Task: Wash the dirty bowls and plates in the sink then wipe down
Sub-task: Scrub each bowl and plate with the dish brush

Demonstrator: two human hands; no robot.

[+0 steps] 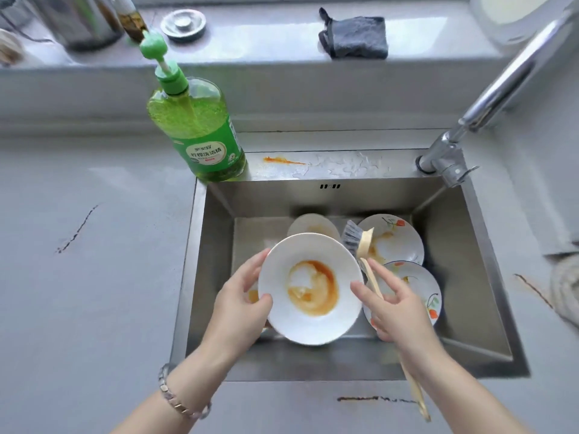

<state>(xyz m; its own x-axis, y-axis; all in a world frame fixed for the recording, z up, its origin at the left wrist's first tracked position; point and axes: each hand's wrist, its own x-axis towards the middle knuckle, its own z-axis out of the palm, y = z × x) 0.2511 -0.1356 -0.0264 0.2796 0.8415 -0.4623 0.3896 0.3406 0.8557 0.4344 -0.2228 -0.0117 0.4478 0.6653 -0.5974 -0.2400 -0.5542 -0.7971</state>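
My left hand (pixel 239 303) grips the left rim of a white bowl (pixel 308 324) smeared with orange sauce, held above the steel sink (pixel 463 267). My right hand (pixel 394 303) holds a dish brush (pixel 366 245) by its pale handle, its grey bristles just off the bowl's upper right rim; the thumb touches the bowl's right rim. Down in the basin lie a plain white dish (pixel 313 225), a flowered plate (pixel 394 238) with orange smears and another flowered plate (pixel 419 288) partly under my right hand.
A green dish-soap pump bottle (pixel 200 126) stands at the sink's back left corner. The faucet (pixel 488 98) rises at the back right. A grey cloth (pixel 354 37) lies on the back ledge beside a metal strainer plug (pixel 183 25). Orange sauce (pixel 280 160) streaks the wet back rim.
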